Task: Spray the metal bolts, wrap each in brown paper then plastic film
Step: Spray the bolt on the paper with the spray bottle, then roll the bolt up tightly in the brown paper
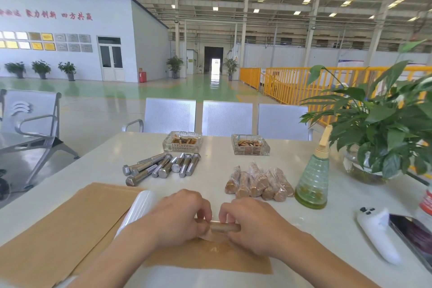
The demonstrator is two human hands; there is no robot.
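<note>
Two glass ashtrays [182,141] [250,145] near the tabletop [105,161] far edge. Potted plant [383,128] in glass bowl at far right corner. White controller [376,234] and phone [413,236] touching by right edge. Metal chairs [226,118] behind the far edge.

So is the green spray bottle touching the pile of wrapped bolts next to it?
Apart. The head view shows a strip of bare tabletop between the spray bottle and the nearest bundle in the pile of wrapped bolts.

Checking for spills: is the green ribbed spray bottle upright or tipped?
Upright: the green ribbed spray bottle stands on its base on the white table, nozzle up.
</note>
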